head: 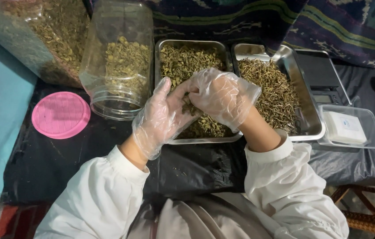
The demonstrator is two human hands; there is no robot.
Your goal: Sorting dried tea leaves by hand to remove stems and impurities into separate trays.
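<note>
Both my hands wear clear plastic gloves and meet over a metal tray (157, 57) filled with dried green-brown herb pieces (183, 59). My left hand (161, 117) cups a small clump of the herbs, fingers curled up around it. My right hand (223, 97) is bent over from the right, its fingertips pinching at the same clump. A second metal tray (313, 130) to the right holds thin dried stems (271, 90).
A clear plastic jar (119, 57) lies tilted at the left with herbs inside, and its pink lid (60, 114) rests on the black sheet. A big bag of herbs (41, 31) stands at back left. A digital scale (322, 77) and a clear box (351, 126) sit at right.
</note>
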